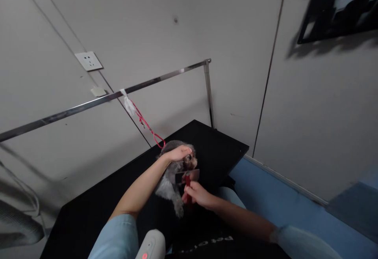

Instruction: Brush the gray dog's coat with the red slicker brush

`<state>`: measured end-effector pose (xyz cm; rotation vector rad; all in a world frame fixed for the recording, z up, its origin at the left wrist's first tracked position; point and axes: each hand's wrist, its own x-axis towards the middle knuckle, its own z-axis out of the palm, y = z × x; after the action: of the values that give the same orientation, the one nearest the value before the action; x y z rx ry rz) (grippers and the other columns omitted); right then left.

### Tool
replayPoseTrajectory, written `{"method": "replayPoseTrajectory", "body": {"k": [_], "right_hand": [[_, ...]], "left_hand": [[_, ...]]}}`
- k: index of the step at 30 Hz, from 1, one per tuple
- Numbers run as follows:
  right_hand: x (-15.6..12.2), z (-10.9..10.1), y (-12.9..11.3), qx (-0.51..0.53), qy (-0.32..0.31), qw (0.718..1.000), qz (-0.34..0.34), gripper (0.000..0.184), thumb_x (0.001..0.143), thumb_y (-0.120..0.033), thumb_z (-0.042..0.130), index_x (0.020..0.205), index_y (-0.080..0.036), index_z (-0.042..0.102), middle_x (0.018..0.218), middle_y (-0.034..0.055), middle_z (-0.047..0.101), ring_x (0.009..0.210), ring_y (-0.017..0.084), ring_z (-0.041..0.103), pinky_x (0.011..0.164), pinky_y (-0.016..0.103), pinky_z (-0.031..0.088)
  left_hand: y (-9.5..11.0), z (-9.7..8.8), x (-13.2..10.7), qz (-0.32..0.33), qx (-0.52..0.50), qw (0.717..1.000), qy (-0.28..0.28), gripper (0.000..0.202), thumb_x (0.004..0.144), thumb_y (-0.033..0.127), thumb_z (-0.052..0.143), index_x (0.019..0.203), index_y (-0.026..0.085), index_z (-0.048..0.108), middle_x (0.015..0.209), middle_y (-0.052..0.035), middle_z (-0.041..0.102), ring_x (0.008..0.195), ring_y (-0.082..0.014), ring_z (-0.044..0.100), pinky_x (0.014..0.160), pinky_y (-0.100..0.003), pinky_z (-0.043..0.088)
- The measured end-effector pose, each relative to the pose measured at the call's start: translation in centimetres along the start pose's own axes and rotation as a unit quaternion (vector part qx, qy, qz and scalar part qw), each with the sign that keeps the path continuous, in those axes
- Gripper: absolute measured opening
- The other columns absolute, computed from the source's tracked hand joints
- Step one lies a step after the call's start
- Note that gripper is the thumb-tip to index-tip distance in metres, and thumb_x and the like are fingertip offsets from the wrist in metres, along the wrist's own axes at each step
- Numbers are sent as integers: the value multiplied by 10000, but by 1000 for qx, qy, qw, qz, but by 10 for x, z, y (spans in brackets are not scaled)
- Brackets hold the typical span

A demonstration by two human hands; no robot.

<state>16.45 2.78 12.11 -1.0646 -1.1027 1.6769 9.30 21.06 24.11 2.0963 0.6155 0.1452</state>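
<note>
A small grey dog (167,186) is on the black grooming table (218,144), its head turned to the right. My left hand (178,153) is closed over the top of its head, beside the eye. Below the muzzle, my right hand (197,194) grips the red handle of a slicker brush (188,178). The brush's flat, wide head is close to the dog's chest and chin; whether its pins touch the fur cannot be made out. One front leg of the dog hangs down to the left of my right hand.
A metal bar (165,77) crosses above the table, with a red leash loop (158,138) hanging beside the dog. A white device (152,245) with a red light is close at the bottom. A grey hose (17,219) lies at left; a wall socket (89,61) is behind.
</note>
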Motion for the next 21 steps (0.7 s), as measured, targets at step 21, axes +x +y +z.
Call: {"method": "replayPoseTrajectory", "body": {"k": [21], "right_hand": [[-11,-5,-4,-105,-79,989,63,200,891,-375,416,891,-184,478,684,8,639,561,139,591,536,240,417]], "left_hand": [[-3,8,5,-5,33,999,-7,412,857,494,476,680,140,591,611,3,548,590,-95,457,588,-214,376]]}}
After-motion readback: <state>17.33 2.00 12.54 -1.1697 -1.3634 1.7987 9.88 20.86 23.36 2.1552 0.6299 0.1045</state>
